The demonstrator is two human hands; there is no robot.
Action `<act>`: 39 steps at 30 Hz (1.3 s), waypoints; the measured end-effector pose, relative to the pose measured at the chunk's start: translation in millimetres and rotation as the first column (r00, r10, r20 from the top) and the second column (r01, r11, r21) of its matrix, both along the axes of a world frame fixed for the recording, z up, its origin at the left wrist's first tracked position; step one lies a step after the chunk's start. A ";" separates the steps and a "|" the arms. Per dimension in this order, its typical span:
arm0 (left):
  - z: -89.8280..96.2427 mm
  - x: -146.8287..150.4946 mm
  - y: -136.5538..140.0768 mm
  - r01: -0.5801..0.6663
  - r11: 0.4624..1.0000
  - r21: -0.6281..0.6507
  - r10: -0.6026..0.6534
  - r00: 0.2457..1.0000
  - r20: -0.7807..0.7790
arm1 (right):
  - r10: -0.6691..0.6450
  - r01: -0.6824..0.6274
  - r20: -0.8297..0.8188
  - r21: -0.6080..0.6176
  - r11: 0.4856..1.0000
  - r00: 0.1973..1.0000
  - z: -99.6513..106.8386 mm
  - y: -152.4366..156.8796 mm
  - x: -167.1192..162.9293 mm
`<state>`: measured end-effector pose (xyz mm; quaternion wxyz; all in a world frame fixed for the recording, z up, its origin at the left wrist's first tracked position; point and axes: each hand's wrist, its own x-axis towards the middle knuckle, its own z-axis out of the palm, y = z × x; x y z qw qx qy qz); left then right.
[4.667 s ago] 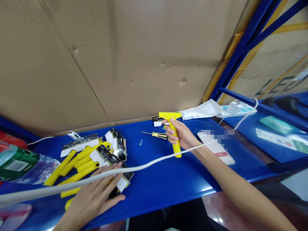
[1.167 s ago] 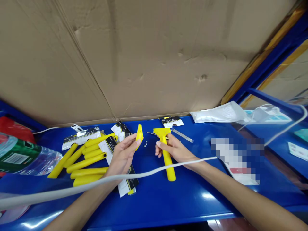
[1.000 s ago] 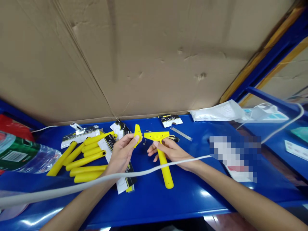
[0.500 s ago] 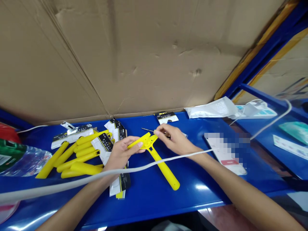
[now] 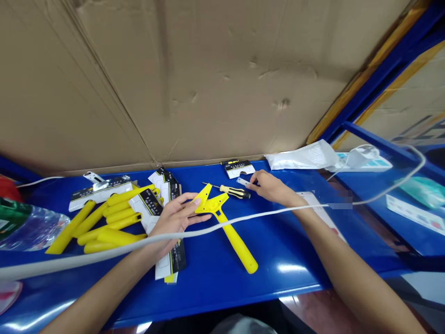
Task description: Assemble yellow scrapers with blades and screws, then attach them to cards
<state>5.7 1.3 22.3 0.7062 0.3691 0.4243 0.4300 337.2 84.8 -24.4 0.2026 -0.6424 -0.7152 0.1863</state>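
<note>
My left hand [image 5: 179, 215] pinches one arm of a yellow Y-headed plastic handle [image 5: 239, 246], thumb on top. The handle's shaft slants down to the right over the blue table. My right hand [image 5: 269, 185] is closed, fingertips on a small clear-and-white plastic piece [image 5: 244, 182] too small to name. Just below that piece lies a screwdriver [image 5: 234, 191] with a cream and black grip, its tip pointing left behind the yellow head. Black-and-white printed cards [image 5: 149, 206] lie beside and partly beneath my left hand.
Several yellow handles [image 5: 118, 236] are piled at left, near a plastic bottle [image 5: 31, 225]. Another card [image 5: 239, 169] rests against the cardboard wall [image 5: 208, 93]. A white cable [image 5: 278, 212] crosses in front of both arms. A white bag [image 5: 302, 157] lies at back right.
My right hand has moved right and back, away from the yellow head, and now has the small plastic piece at its fingertips. The screwdriver's grip shows now. My left hand's fingers have spread somewhat.
</note>
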 end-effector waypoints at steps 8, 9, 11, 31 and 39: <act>-7.4 -0.2 0.4 -0.038 0.996 -0.079 0.047 0.991 0.126 | 0.120 -0.041 -0.425 0.191 0.981 0.897 26.0 -14.2 -31.8; -7.2 -0.2 0.6 -0.036 0.995 -0.097 0.050 0.989 0.140 | 0.155 -0.067 -0.468 0.200 0.977 0.870 28.8 -18.9 -38.5; -6.5 -0.1 1.3 -0.031 0.990 -0.139 0.053 0.986 0.161 | 0.219 -0.130 -0.552 0.196 0.972 0.804 31.8 -28.6 -51.4; -2.2 1.9 -3.3 0.062 0.977 -0.203 -0.017 0.976 0.217 | 0.276 -0.463 -0.706 -0.083 0.883 0.653 22.1 -51.0 -74.7; -9.3 2.6 -4.3 0.116 0.991 -0.071 -0.106 0.986 0.126 | 0.248 -0.408 -0.685 -0.079 0.909 0.685 19.2 -56.6 -81.7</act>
